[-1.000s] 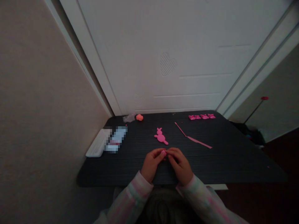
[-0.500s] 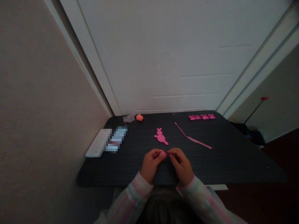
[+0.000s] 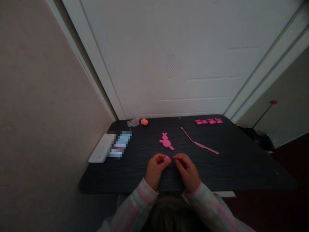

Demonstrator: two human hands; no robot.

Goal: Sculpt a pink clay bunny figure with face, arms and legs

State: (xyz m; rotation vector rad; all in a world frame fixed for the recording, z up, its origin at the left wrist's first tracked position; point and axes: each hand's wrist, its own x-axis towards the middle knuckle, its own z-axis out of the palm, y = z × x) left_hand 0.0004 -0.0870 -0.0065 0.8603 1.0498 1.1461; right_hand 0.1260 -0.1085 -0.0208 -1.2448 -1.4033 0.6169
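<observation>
Near the front of the dark table, my left hand (image 3: 155, 169) is closed on a small pink lump of modelling clay (image 3: 167, 158), pinched between thumb and fingers. Part of the lump is hidden by those fingers. Just to its right, my right hand (image 3: 187, 170) has its fingers bent and its thumb slightly apart from the forefinger; nothing shows between them. A small gap separates its fingertips from the lump. Beyond both hands lies a flat pink clay rabbit figure (image 3: 166, 142) with ears, a round body and limbs.
Two thin pink strips (image 3: 206, 147) lie right of the rabbit. Several pink bow-like pieces (image 3: 211, 121) line the back right edge. An orange clay lump (image 3: 144, 121) sits beside a clear crumpled wrapper (image 3: 134, 122). At left are a white case (image 3: 100, 151) and a blurred-out rectangular item (image 3: 120, 144).
My right fingertips have come away from the pink clay lump, leaving a small gap. The lump has shifted slightly left within my left hand's grip. Everything on the table stays put.
</observation>
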